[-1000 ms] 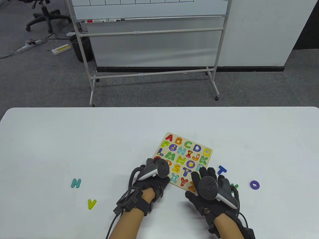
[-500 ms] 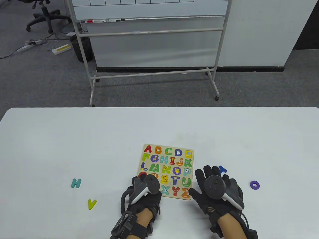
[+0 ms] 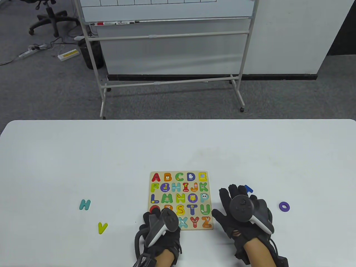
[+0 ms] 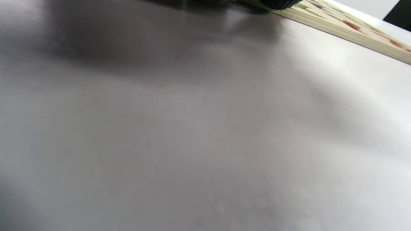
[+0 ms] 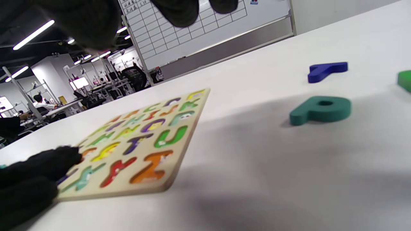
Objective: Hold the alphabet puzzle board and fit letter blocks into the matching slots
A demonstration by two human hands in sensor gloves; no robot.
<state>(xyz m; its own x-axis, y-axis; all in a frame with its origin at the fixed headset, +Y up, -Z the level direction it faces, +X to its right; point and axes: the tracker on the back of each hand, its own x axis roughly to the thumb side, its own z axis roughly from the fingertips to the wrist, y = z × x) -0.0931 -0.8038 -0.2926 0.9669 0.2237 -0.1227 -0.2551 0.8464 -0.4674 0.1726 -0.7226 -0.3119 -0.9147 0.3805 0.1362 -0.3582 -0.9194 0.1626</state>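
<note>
The left hand lies low, its fingers curled forward. The right hand hovers, fingers spread, holding nothing.

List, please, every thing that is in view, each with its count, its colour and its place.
board: 1, wooden with coloured letter slots, flat on the table's near middle.
H: 1, teal, table left.
V: 1, yellow-green, nearer than the H.
T: 1, blue, right of the board.
P: 1, teal-green, under the right hand.
O: 1, purple, table right.
table: 1, white.
whiteboard: 1, white, on the floor behind.
left hand: 1, black glove, on the board's near left corner.
right hand: 1, black glove, right of the board.
</note>
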